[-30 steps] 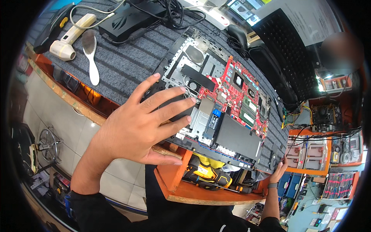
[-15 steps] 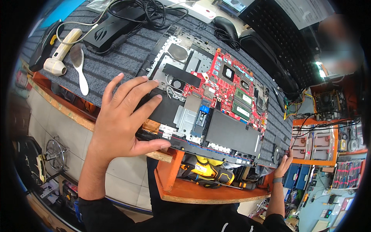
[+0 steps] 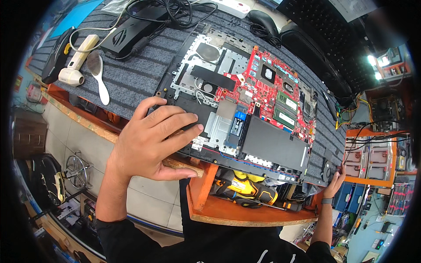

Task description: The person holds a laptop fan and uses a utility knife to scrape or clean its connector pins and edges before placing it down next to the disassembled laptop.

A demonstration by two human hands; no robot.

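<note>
An opened laptop base [image 3: 274, 142] lies tilted across the dark ribbed mat. Inside it are a red motherboard [image 3: 263, 81], two green memory sticks [image 3: 285, 107], a blue-and-black solid-state drive [image 3: 237, 128] and bare metal plates. My left hand [image 3: 151, 142] is at the base's near left corner, its bent fingers spread over the black corner area. Its thumb sits apart, lower, by the wooden table edge; whether the fingertips press on the base is unclear. Far to the right, my right hand [image 3: 334, 184] rests at the mat's edge, fingers extended beside a black cooling fan [image 3: 326, 170].
Left on the mat [image 3: 127, 94] are a white-handled brush [image 3: 97, 76], a cream heat tool [image 3: 76, 63] and a black power adapter [image 3: 136, 33] with cables. A mouse [image 3: 263, 22] and black keyboard [image 3: 324, 44] lie behind. Below, an orange shelf [image 3: 250, 217] holds a yellow power tool [image 3: 243, 186].
The whole view has shifted, so the laptop appears farther right. My left hand has drawn back toward the base's near left corner, fingers more bent. My right hand stays beside the fan.
</note>
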